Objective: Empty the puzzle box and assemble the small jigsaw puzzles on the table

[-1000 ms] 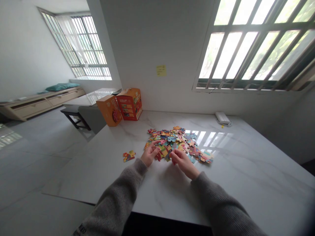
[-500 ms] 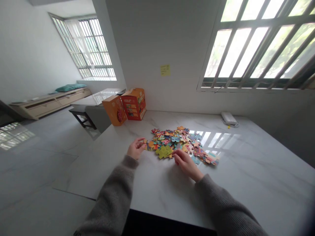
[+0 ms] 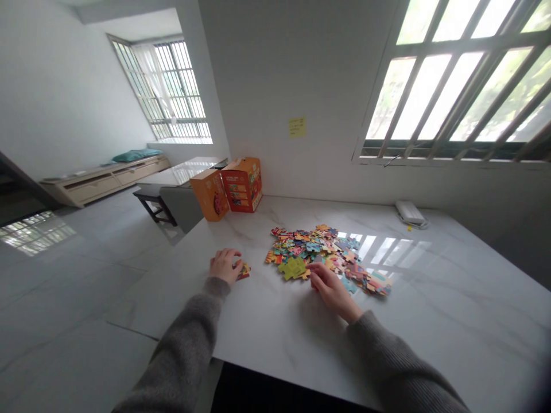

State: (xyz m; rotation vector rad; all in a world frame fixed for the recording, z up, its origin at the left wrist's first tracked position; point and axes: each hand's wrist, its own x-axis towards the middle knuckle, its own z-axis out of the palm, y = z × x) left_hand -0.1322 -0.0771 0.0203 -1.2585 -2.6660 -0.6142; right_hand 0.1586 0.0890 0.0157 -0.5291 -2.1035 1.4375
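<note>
Arching over puzzle pieces, left hand loosely spread; right hand curled, grip unclear.

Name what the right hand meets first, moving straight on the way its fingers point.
The right hand would probably meet the green puzzle pieces first; whether its fingertips already touch them is unclear.

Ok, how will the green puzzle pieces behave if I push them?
The green puzzle pieces look like thin, flat card, so they are probably light and fairly stiff. They would likely slide rather than roll on the smooth, glossy table. They lie against the pile, so neighbouring pieces may shift too.
</note>
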